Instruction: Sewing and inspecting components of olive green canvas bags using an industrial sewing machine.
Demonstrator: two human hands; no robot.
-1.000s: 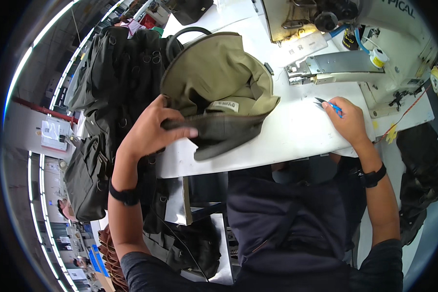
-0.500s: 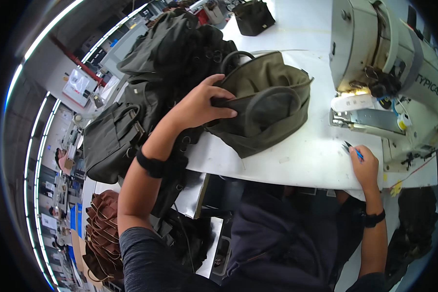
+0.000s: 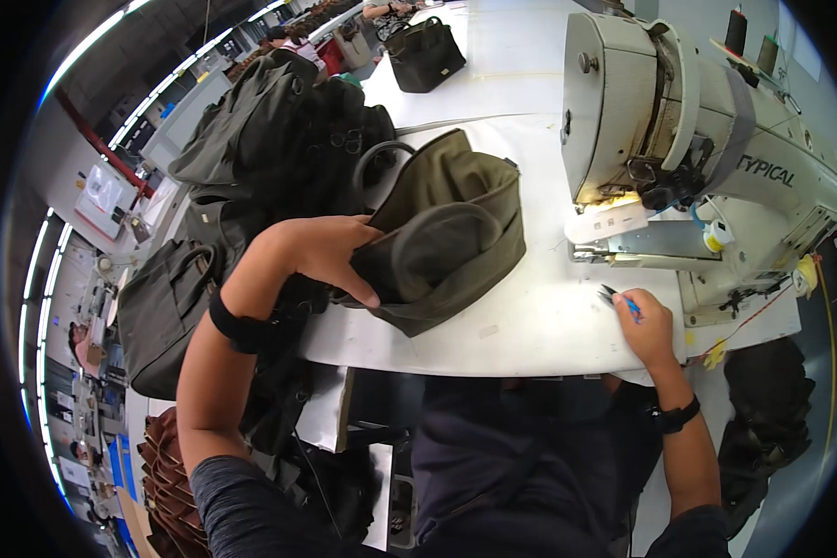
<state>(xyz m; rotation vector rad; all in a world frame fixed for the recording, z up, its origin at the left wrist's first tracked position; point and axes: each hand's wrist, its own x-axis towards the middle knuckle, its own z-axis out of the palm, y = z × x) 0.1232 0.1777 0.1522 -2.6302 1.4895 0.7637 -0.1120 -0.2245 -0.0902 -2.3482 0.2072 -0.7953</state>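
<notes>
An olive-green fabric bag (image 3: 479,246) lies on the white tabletop, with its mouth gaping and a dark loop handle across its near side. At its left end is my left hand (image 3: 330,253), with the thumb against the near side and the fingers partly hidden at the rim; it grips the bag there. My right hand (image 3: 649,332) rests on the table further right, wrapped around a pair of blue-handled thread snips (image 3: 633,309). Their dark tips point up and left, apart from the bag.
A grey-white sewing machine (image 3: 623,112) with a lit needle area stands to the right. Dark green bags (image 3: 251,139) are heaped on the left, beside a folded brown stack (image 3: 172,479). Another dark bag (image 3: 425,54) stands on the far table. Another person's arm (image 3: 381,11) shows behind it.
The view has shifted, so the machine and table appear further left. My left hand has turned at the bag's end, its fingers now more hidden. My right hand still holds the snips.
</notes>
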